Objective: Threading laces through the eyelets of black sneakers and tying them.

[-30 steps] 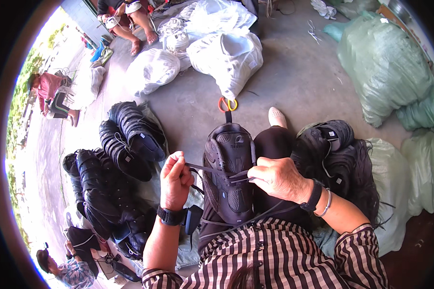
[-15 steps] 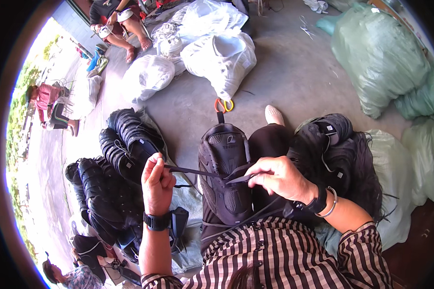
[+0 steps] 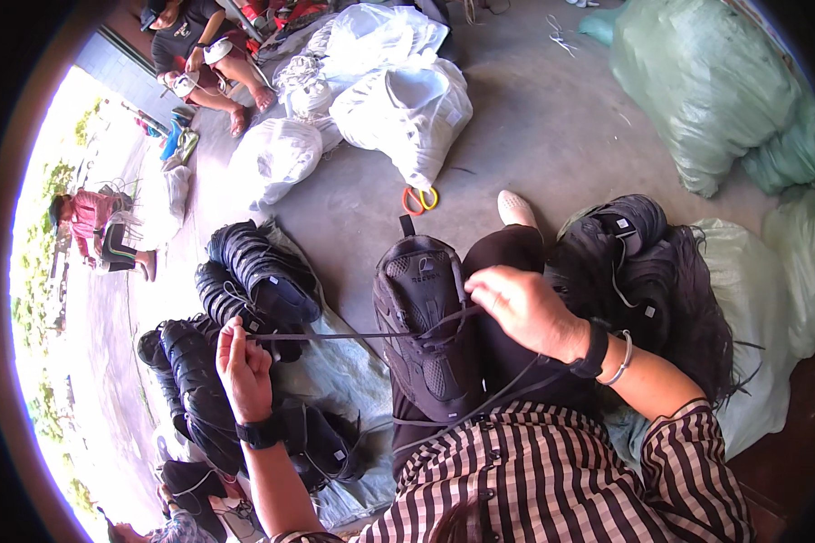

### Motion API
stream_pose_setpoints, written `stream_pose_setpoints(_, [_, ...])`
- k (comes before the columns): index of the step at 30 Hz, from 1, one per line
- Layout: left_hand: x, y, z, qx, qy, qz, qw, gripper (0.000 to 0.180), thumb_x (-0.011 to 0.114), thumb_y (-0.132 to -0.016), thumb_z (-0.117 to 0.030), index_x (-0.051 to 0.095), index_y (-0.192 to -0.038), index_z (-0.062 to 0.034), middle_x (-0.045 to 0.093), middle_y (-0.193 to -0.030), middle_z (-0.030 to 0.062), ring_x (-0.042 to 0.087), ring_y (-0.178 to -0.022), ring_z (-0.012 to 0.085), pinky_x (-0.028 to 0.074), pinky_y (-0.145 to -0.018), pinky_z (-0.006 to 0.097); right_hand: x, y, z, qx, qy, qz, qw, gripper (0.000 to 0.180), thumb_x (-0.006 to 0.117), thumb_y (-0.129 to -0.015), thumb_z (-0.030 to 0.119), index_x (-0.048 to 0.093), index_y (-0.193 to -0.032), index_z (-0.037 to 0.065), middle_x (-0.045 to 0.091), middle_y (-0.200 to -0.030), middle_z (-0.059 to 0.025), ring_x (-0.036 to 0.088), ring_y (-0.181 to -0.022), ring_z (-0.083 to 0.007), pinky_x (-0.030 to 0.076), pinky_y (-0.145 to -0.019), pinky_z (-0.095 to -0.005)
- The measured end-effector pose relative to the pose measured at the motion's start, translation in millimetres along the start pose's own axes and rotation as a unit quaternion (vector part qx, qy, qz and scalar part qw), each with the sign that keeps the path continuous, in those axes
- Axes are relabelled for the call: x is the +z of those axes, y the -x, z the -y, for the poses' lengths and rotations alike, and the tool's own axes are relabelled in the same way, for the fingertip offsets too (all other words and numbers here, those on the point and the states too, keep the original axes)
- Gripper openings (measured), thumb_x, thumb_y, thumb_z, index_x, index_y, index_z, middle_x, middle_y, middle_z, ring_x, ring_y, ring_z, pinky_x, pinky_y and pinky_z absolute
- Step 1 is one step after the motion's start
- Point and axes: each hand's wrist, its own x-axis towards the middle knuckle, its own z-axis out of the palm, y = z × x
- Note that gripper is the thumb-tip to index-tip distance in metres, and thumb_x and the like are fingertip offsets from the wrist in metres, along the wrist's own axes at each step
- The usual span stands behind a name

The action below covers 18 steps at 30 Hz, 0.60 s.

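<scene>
Black lace [image 3: 335, 337] sits pinched between closed fingertips [image 3: 234, 326] of the left hand [image 3: 244, 373].

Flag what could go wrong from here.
The left hand holds a lace taut to the side, and neither hand grips the shoe, so it could twist or slide on the lap. The scissors lie on the floor close to the foot, where they might get kicked.

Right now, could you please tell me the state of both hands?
Left hand: closed, pinching a black lace from the shoe.
Right hand: fingers bent, lace reaching them; whether it grips cannot be told.
</scene>
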Motion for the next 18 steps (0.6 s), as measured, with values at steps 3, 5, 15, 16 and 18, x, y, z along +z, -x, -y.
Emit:
stream_pose_setpoints(3, [-8.0,-1.1,-3.0,0.031,0.0,-0.012,0.999,0.013,0.053,-0.095,-0.012,0.056,-0.106,-0.0072,0.037,-0.059,-0.0064,0.026,-0.046,0.0023,0.023,-0.043,0.019,-12.9,8.7,8.3,-0.009,0.108,0.136,0.985,0.011,0.067,-0.081,0.014,0.064,-0.079,0.003,0.064,-0.077,-0.0119,0.063,-0.068,-0.0294,0.05,-0.061,-0.0336])
stream_pose_setpoints(5, [-13.8,-1.8,-6.2,0.044,-0.014,-0.008,0.999,0.014,0.052,-0.095,-0.012,0.057,-0.106,-0.0069,0.038,-0.06,-0.0065,0.026,-0.047,0.0017,0.023,-0.043,0.019,-30.3,9.6,4.3,0.074,-0.01,0.093,0.993,0.011,0.067,-0.079,0.014,0.064,-0.077,0.004,0.063,-0.072,-0.013,0.063,-0.066,-0.0303,0.049,-0.059,-0.0351])
stream_pose_setpoints(15, [9.8,15.3,42.0,-0.073,-0.072,0.034,0.994,0.012,0.052,-0.095,-0.016,0.057,-0.103,-0.0093,0.043,-0.062,-0.0049,0.028,-0.045,0.0025,0.024,-0.041,0.019,0.8,6.3,20.7,-0.133,0.177,0.157,0.962,0.013,0.065,-0.076,0.005,0.059,-0.087,0.006,0.056,-0.078,-0.0056,0.061,-0.063,-0.0212,0.051,-0.054,-0.0303])
stream_pose_setpoints(16, [11.8,15.9,42.7,-0.075,-0.073,0.048,0.993,0.011,0.052,-0.095,-0.016,0.057,-0.101,-0.0097,0.042,-0.062,-0.0053,0.028,-0.045,0.0023,0.024,-0.041,0.019,5.7,4.3,17.9,-0.135,0.177,0.157,0.962,0.013,0.065,-0.076,0.005,0.059,-0.087,0.006,0.056,-0.078,-0.0056,0.061,-0.063,-0.0212,0.051,-0.054,-0.0303])
stream_pose_setpoints(18, [15.2,18.6,43.2,-0.07,-0.073,0.053,0.993,0.011,0.052,-0.095,-0.016,0.057,-0.102,-0.0096,0.042,-0.062,-0.0054,0.028,-0.045,0.0024,0.024,-0.041,0.019,14.6,1.1,13.0,-0.183,0.218,0.174,0.943,0.006,0.06,-0.076,0.005,0.055,-0.078,0.007,0.052,-0.078,-0.0071,0.061,-0.064,-0.0228,0.052,-0.057,-0.0311])
